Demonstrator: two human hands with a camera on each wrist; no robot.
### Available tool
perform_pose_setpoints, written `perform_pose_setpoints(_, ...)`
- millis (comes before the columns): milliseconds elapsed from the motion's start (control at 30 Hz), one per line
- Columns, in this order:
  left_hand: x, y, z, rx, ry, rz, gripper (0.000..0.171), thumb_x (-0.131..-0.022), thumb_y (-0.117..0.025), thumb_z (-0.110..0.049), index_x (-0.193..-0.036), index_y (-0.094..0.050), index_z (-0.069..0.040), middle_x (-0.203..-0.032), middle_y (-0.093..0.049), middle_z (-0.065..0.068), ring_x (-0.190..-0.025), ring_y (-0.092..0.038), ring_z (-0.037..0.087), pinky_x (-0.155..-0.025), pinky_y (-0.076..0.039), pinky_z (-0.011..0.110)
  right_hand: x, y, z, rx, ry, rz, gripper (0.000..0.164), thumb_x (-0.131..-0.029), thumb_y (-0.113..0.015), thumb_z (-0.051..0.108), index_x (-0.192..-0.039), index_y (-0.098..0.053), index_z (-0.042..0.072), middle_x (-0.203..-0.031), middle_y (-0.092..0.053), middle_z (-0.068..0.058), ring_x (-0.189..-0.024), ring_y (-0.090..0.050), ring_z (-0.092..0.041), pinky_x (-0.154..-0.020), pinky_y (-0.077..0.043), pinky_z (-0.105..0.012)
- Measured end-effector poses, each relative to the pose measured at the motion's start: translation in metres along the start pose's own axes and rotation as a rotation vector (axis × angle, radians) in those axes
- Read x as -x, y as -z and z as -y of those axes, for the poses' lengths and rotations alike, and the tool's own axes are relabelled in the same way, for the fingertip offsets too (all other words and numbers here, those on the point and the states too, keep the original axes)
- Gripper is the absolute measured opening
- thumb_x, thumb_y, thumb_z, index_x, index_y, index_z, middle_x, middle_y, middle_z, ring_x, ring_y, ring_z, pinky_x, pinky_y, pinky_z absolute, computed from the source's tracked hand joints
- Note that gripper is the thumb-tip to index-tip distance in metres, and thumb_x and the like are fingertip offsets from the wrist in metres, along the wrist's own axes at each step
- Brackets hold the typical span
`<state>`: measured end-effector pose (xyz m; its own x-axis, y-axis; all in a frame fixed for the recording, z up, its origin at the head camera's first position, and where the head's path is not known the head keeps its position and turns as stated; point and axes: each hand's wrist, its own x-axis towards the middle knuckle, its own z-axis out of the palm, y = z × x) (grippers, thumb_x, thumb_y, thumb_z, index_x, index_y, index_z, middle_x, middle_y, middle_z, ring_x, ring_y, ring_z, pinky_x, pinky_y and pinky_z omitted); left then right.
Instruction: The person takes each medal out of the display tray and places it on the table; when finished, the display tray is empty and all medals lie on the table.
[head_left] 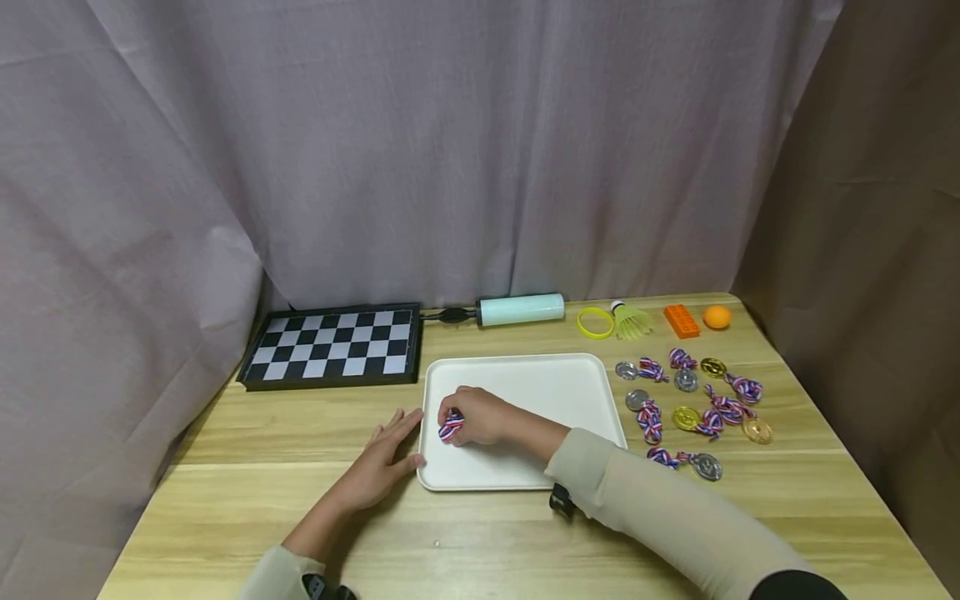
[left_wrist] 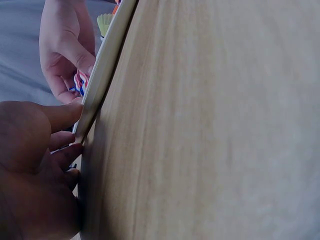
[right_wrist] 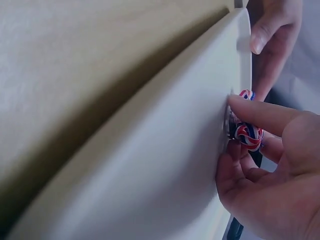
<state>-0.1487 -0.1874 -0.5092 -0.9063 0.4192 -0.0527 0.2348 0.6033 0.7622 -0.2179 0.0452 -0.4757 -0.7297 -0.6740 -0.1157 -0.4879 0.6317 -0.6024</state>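
Observation:
A white rectangular tray (head_left: 532, 375) lies on the wooden table in front of me. My right hand (head_left: 483, 417) reaches over it and holds a medal by its bundled red, white and blue ribbon (head_left: 451, 427), low over the tray's left part. In the right wrist view, thumb and fingers pinch around the ribbon (right_wrist: 248, 136); the medal's disc is mostly hidden by them. My left hand (head_left: 381, 468) rests at the tray's left edge, its fingers extended, and its thumb touches the rim (left_wrist: 102, 75) in the left wrist view.
Right of the tray lie several medals with knotted ribbons, among them a silver medal (head_left: 707, 467) and a gold medal (head_left: 686, 418). Along the back are a checkered board (head_left: 337, 346), a pale-blue cylinder (head_left: 521, 309), a yellow ring (head_left: 596, 335), a shuttlecock (head_left: 632, 322), an orange block (head_left: 681, 321) and an orange ball (head_left: 717, 317).

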Motion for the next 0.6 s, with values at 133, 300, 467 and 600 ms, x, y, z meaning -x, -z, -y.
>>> perform_pose_setpoints(133, -0.001, 0.0, 0.001, 0.004, -0.002, -0.002, 0.07, -0.102, -0.065, -0.02, -0.162, -0.032, -0.006, -0.167, -0.031, 0.014, -0.158, -0.01, 0.037, -0.126, 0.001, 0.061, 0.002, 0.004, -0.001, -0.013, -0.022, 0.013, 0.028, -0.077, -0.087, 0.005, -0.096, -0.07, 0.015, -0.095, -0.06, 0.0, -0.093, -0.054, -0.015, -0.087, -0.047, -0.031)
perform_pose_setpoints(300, -0.001, -0.001, 0.002, 0.006, 0.004, -0.005, 0.07, -0.102, -0.065, -0.019, -0.162, -0.032, -0.006, -0.168, -0.03, 0.013, -0.159, -0.009, 0.036, -0.127, 0.001, 0.06, 0.006, 0.007, -0.006, -0.057, -0.054, -0.007, 0.029, -0.077, -0.087, 0.003, -0.09, -0.064, 0.016, -0.092, -0.064, 0.003, -0.091, -0.056, -0.014, -0.085, -0.047, -0.032)
perform_pose_setpoints(467, -0.001, -0.001, 0.002, -0.006, -0.001, -0.008, 0.071, -0.101, -0.066, -0.02, -0.161, -0.032, -0.005, -0.168, -0.03, 0.013, -0.158, -0.01, 0.037, -0.127, 0.001, 0.06, 0.017, 0.015, -0.015, -0.094, -0.05, -0.037, 0.024, -0.082, -0.083, 0.004, -0.089, -0.065, 0.018, -0.086, -0.064, 0.006, -0.084, -0.056, -0.011, -0.078, -0.047, -0.03)
perform_pose_setpoints(600, -0.001, -0.001, 0.0, -0.002, -0.004, -0.01, 0.071, -0.101, -0.066, -0.02, -0.161, -0.031, -0.004, -0.167, -0.03, 0.014, -0.158, -0.01, 0.037, -0.127, 0.001, 0.06, 0.035, 0.025, -0.023, -0.153, -0.032, -0.069, 0.016, -0.085, -0.081, 0.006, -0.089, -0.069, 0.016, -0.084, -0.064, 0.008, -0.081, -0.055, -0.009, -0.076, -0.046, -0.027)
